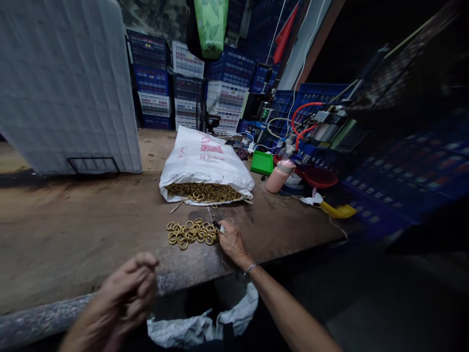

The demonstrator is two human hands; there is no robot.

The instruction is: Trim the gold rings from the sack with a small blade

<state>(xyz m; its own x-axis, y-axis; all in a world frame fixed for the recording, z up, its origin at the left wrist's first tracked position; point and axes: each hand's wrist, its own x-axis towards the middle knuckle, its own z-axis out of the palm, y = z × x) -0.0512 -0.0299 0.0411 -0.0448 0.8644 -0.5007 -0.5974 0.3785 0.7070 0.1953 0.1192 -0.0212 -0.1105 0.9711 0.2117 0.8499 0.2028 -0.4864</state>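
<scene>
My right hand (pixel 231 240) is closed on a small black-and-white object (pixel 220 227), whose exact kind I cannot make out. It touches the right edge of a loose pile of brass-coloured metal rings (pixel 190 231) on the wooden table. Blurred at the lower left, my left hand (pixel 130 288) hovers near the table's front edge with its fingers curled together; whatever they may hold is hidden. Behind the pile lies a white woven sack (pixel 208 159) with red print, its mouth facing me and full of the same rings.
A white padded panel (pixel 69 88) stands at the left. Right of the sack are a green tray (pixel 262 163), a pink bottle (pixel 279 176), a red bowl (pixel 321 177) and a yellow scoop (pixel 337 210). Below the table edge hangs a white bag (pixel 183 331). Stacked crates (pixel 152 73) line the back.
</scene>
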